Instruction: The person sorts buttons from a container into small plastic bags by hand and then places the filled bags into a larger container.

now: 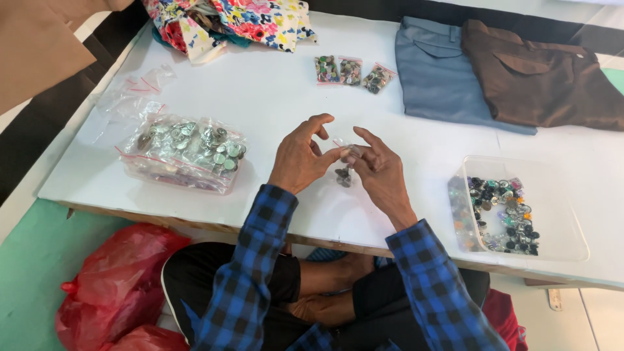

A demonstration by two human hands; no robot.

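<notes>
A small clear bag of buttons is pinched at centre frame by left hand and right hand; three filled bags lie above, loose buttons remain at lower right.

Both forearms, in blue-and-black checked flannel sleeves, reach forward and converge at the centre. The left hand is raised with its back outward, wrist bent, index finger arched high and thumb extended toward the other hand. The right hand mirrors it, back outward, index finger pointing inward, thumb and fingertips drawn together in a pinch. The fingertips of the two hands meet, touching or nearly so. Crossed legs show below the forearms.
</notes>
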